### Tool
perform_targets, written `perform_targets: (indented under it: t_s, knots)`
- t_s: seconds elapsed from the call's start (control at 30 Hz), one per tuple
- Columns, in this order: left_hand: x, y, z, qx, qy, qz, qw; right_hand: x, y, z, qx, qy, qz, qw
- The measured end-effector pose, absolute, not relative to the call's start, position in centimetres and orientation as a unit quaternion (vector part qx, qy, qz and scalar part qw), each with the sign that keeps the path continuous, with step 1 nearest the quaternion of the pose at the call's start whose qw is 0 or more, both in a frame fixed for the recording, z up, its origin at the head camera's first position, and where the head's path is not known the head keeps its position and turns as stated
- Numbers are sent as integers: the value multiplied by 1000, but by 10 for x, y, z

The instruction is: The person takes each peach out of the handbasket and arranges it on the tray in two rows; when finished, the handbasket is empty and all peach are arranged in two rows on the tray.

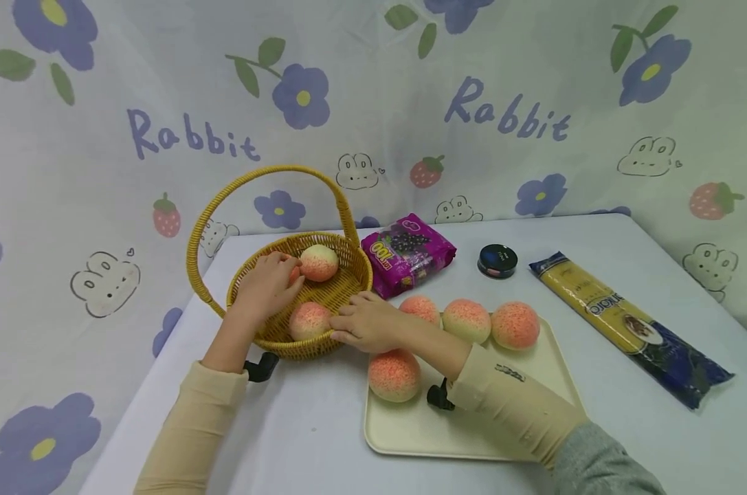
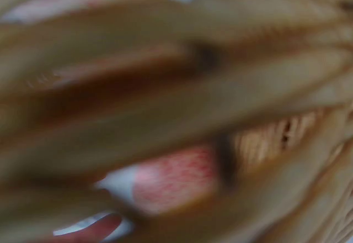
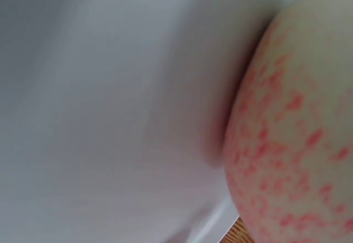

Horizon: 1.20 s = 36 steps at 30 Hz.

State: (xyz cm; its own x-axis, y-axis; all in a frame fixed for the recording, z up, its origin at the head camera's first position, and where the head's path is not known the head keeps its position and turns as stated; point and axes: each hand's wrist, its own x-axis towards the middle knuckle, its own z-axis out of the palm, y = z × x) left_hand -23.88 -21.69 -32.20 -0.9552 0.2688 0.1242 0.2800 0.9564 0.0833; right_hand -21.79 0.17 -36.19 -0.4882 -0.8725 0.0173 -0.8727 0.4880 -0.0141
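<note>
A yellow wicker basket point(image 1: 305, 349) with a tall arched handle stands left of centre. Inside it, my left hand point(image 1: 264, 289) holds a peach point(image 1: 294, 276), which it mostly hides. Behind that lies another pink and cream peach point(image 1: 319, 263). At the basket's right front rim is my right hand point(image 1: 370, 323), its fingertips reaching over the rim beside a peach point(image 1: 310, 320) inside. Through the blurred wicker, the left wrist view shows part of a peach point(image 2: 176, 179) and a fingertip point(image 2: 102, 227). A peach point(image 3: 298, 127) fills the right of the right wrist view.
Under my right forearm is a cream tray point(image 1: 472, 440) carrying several peaches point(image 1: 394, 375). Behind it lie a purple grape-printed packet point(image 1: 410, 251) and a round dark tin point(image 1: 497, 261). A long gold and blue packet point(image 1: 627, 326) lies at the right. A printed curtain hangs behind the table.
</note>
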Motion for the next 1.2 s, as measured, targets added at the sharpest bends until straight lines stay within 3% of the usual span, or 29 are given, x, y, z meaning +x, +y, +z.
perform_targets:
  t_s: [0.1,0.4,0.7,0.83,1.0,1.2]
  knots:
    - [-249,-218,-330,-127,-990,-19,59,-218,3,-362,507,-862,10,4]
    - [-268,-227,-346,-75,-996,-39,-17,-217,4,-362,506,-862,13,12]
    - [-274,-230,-358,-52,-996,-68,-12,-216,3,-361,509,-861,14,16]
    - [-275,-229,-359,-35,-995,-90,-32,-217,3,-362,510,-860,17,20]
    - [-274,-226,-358,-65,-985,-132,-90,-219,3,-364,510,-859,21,19]
    - [-272,-222,-359,-109,-975,-161,-108,-219,4,-365,510,-860,21,17]
